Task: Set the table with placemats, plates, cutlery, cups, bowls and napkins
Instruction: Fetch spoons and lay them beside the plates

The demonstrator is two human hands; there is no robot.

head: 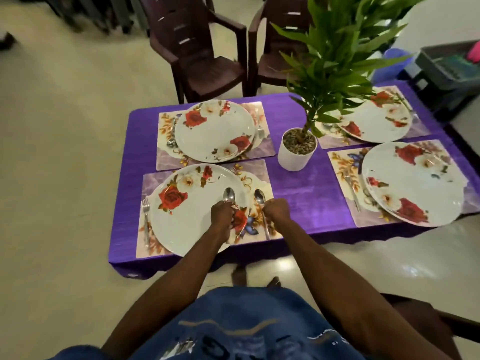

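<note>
The left hand (221, 213) is seen low in the middle of the frame, fingers curled round the handle of a spoon (229, 195) whose bowl is held over the near-left plate (192, 219). Just to its right, the right hand (277, 210) is closed in a fist beside a second spoon (260, 203), which is laid on the near-left placemat (257, 183) along the plate's right edge; whether its handle is pinched cannot be told. A fork (146, 216) is laid on the same mat at the plate's left. Three more flowered plates are set on mats across the purple table (306, 201): one at upper left (214, 131), one at upper right (379, 123), one at right (413, 183). A potted plant (297, 149) is placed between them, at the frame's centre.
</note>
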